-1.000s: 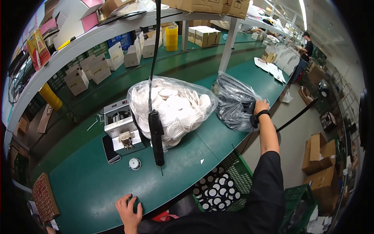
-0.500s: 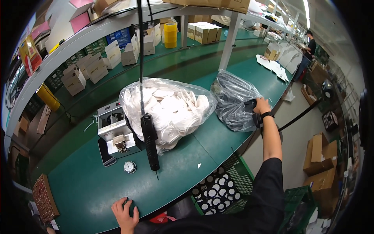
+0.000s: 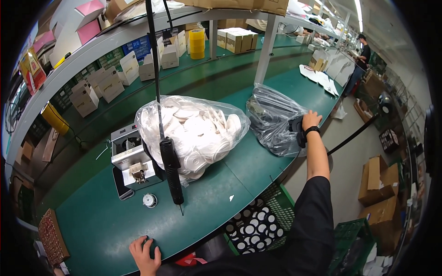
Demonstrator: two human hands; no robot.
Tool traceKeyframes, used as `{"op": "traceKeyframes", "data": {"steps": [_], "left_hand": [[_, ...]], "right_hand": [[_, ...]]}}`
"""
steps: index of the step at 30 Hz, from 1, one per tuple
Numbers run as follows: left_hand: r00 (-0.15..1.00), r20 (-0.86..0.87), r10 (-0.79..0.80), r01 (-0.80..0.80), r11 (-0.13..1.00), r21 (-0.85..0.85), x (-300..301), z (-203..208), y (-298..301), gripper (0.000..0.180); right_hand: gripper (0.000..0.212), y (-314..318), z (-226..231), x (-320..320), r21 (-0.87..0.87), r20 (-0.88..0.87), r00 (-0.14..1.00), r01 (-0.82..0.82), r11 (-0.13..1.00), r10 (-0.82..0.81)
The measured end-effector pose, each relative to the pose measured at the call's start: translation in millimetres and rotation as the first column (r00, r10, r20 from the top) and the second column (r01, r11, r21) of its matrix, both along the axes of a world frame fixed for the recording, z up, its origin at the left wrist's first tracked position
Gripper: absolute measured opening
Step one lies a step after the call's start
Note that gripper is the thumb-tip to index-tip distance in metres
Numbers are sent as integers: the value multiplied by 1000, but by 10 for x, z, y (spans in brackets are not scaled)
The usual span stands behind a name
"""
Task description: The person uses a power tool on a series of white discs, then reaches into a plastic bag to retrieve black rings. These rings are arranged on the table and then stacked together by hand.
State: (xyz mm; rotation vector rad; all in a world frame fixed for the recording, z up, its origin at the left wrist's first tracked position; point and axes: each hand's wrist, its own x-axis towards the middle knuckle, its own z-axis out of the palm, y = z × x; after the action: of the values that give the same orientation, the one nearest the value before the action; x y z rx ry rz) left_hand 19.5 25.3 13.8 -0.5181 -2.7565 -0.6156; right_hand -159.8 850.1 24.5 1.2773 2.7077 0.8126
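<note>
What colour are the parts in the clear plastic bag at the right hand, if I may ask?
The parts look black (head view).

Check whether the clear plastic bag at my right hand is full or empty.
Not empty: dark contents show through the clear plastic bag; how full it is, I cannot tell.

Green workbench (image 3: 106, 230), black electric screwdriver (image 3: 171, 170).
Bagged parts (image 3: 275, 129) are coloured black; bagged discs (image 3: 198, 129), white; tape rolls (image 3: 197, 44), yellow.

crinkled glossy clear-plastic bag (image 3: 276, 96) of dark parts (image 3: 295, 126), smooth matt white discs (image 3: 195, 162) in shiny plastic sack (image 3: 236, 112), smooth green workbench top (image 3: 103, 230) with soft sheen, matt black cloth sleeve (image 3: 312, 214), brown cardboard carton (image 3: 368, 185)
</note>
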Motion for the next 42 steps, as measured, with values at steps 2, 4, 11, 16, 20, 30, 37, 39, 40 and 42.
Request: {"op": "traceKeyframes", "data": {"steps": [2,4,11,16,20,30,37,39,40,42], "left_hand": [[1000,-4,-6,6,1000,2,4,-4,-2,35],[1000,0,-5,5,1000,12,12,-5,13,35],[1000,17,17,-17,1000,3,74,37,24,35],[1000,2,-3,3,1000,-13,8,12,7,36],[1000,-2,-16,16,1000,7,-31,26,27,36],[1000,-15,-25,25,999,39,-2,37,-35,39],[998,-43,-48,51,996,76,-4,62,-37,37],[998,-43,-36,39,996,76,10,63,-48,37],[998,-43,-34,37,996,79,10,68,-42,37],[998,-45,-36,40,995,90,1,70,-37,38]], "right_hand": [[28,29,-27,-15,-9,44,997,68,998,-68],[28,64,-79,60,-19,6,998,68,998,-68],[34,140,-221,141,-121,-122,990,54,991,-69],[50,249,-141,296,-469,-224,970,-27,883,-90],[66,596,-195,323,-614,-165,982,-32,789,-89],[61,-309,39,539,-400,-300,950,-206,893,85],[40,-90,150,642,-489,-790,613,-643,590,14],[36,-4,101,539,-345,-891,449,-770,537,70],[35,-15,147,486,-372,-918,388,-780,504,-78],[34,-44,251,422,-407,-894,252,-804,435,-371]]}}
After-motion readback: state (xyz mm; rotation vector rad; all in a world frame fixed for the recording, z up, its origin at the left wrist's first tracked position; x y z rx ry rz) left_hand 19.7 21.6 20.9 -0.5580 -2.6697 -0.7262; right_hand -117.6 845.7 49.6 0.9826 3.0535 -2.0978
